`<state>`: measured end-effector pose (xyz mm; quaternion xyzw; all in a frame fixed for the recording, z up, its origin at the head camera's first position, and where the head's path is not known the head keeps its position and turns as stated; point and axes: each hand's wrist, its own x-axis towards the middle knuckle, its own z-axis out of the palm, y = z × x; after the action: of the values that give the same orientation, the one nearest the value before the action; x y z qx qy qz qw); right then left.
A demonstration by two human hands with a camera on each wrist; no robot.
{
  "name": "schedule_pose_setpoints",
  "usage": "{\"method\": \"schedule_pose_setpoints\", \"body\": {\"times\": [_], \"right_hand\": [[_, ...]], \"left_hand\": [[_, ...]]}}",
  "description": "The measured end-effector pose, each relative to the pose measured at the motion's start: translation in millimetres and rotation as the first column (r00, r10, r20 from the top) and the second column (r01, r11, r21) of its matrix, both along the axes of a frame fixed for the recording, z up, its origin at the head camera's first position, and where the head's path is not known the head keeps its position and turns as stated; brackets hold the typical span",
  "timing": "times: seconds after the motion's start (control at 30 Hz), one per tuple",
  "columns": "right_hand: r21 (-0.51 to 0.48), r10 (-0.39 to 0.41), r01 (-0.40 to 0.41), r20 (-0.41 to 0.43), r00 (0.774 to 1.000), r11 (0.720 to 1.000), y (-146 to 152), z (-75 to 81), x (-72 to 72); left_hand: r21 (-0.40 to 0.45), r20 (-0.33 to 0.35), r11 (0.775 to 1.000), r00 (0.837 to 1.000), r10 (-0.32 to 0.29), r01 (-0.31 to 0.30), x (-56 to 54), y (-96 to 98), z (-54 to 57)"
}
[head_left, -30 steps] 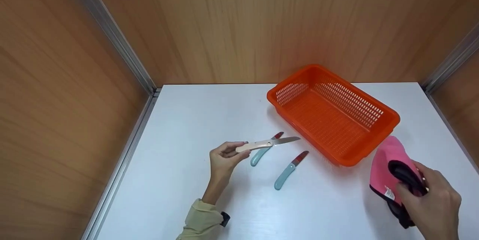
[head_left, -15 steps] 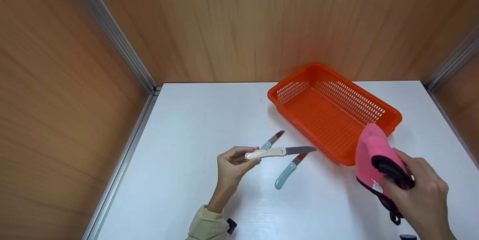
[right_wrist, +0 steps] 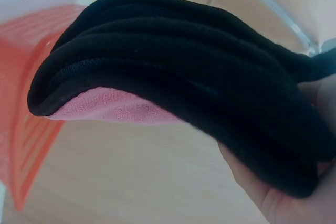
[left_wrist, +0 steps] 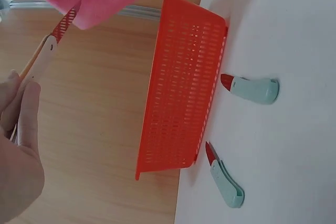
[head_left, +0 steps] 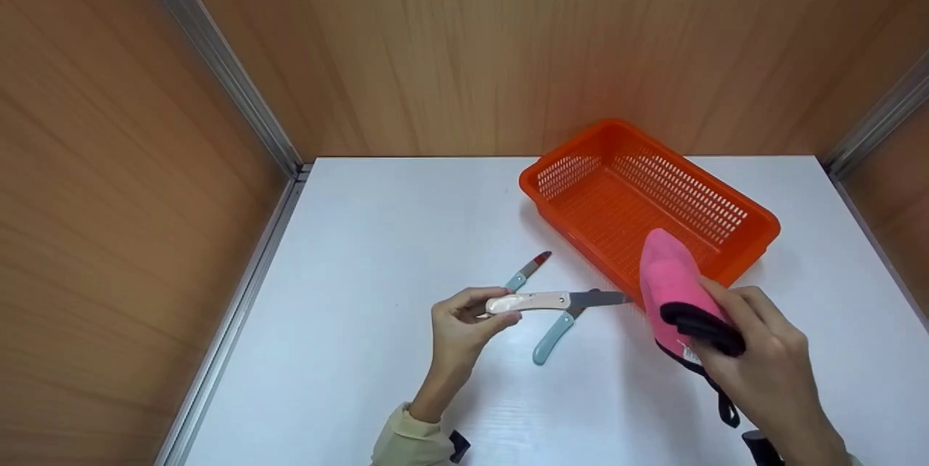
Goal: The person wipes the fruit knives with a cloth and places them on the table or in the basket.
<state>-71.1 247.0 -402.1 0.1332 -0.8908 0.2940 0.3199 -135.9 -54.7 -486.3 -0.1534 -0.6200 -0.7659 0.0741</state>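
My left hand (head_left: 461, 335) pinches the pale handle of an unfolded folding knife (head_left: 528, 302) between thumb and fingers, above the table. Its blade points right, the tip close to the pink cloth. My right hand (head_left: 766, 353) grips that folded pink cloth (head_left: 671, 277), which has black edging, a white label and a black loop. In the right wrist view the black edging (right_wrist: 168, 51) fills the middle. Two folding knives with pale green handles lie on the table: one (head_left: 553, 339) partly behind the held blade, the other (head_left: 517, 281) partly hidden by the left hand.
An orange plastic basket (head_left: 580, 234) with slotted walls stands at an angle at the back right of the white table (head_left: 348, 270). The cloth overlaps its front corner in the head view. Wooden panels (head_left: 464, 52) enclose the table at the back and sides.
My right hand has brought the pink cloth leftward, in front of the basket and close to the blade. My left hand has moved slightly right with the pale-handled knife.
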Motion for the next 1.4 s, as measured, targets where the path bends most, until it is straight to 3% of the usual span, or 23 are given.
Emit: {"method": "schedule_pose_setpoints", "body": {"times": [0.33,0.47,0.77,0.93,1.17,1.4], "right_hand": [[0.181,0.15,-0.148,0.0,0.989,0.972,-25,-0.7,-3.8],[0.234,0.19,-0.187,0.011,0.982,0.954,-29,-3.3,-4.6],[0.364,0.152,-0.182,0.111,0.982,0.913,-40,-8.5,-3.5],[0.411,0.149,-0.18,0.105,0.983,0.894,-41,-10.5,-3.5],[0.45,0.18,-0.194,0.074,0.981,0.872,-36,-12.3,-3.6],[0.465,0.114,-0.142,0.087,0.99,0.874,-29,-11.8,-1.6]], "left_hand": [[0.102,-0.01,0.988,0.993,-0.117,0.117,2.9,10.1,9.2],[0.121,-0.018,0.984,0.991,-0.129,0.13,3.4,12.1,8.8],[0.14,-0.153,0.981,0.981,-0.116,0.138,6.5,16.3,10.9],[0.141,-0.2,0.979,0.973,-0.118,0.147,7.6,17.3,15.5],[0.157,-0.2,0.976,0.973,-0.115,0.148,9.7,15.4,16.7],[0.206,-0.144,0.969,0.984,-0.105,0.133,12.0,11.8,13.2]]}}
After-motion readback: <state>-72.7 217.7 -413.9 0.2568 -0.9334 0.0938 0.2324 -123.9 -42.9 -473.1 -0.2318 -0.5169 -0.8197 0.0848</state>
